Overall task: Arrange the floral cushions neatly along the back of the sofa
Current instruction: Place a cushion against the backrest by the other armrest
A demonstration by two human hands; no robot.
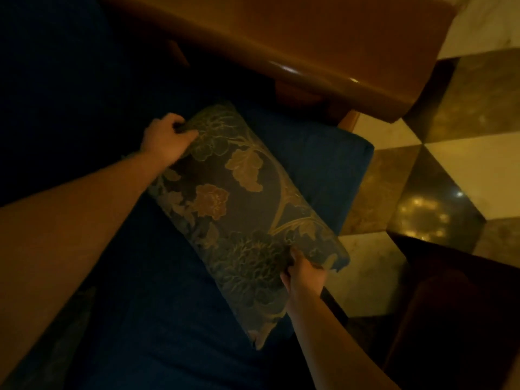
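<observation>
A dark floral cushion (242, 209) with pale leaf and flower patterns is held over the blue sofa seat (157, 319), lying diagonally from upper left to lower right. My left hand (166, 137) grips its upper left corner. My right hand (302, 274) pinches its lower right edge near the corner. The sofa's dark back (56, 94) rises at the left, in deep shadow.
A glossy wooden armrest (295, 43) curves across the top, right beside the seat's far end. Checkered marble floor (450, 153) lies to the right. A dark piece of furniture (450, 305) stands at the lower right. The room is dim.
</observation>
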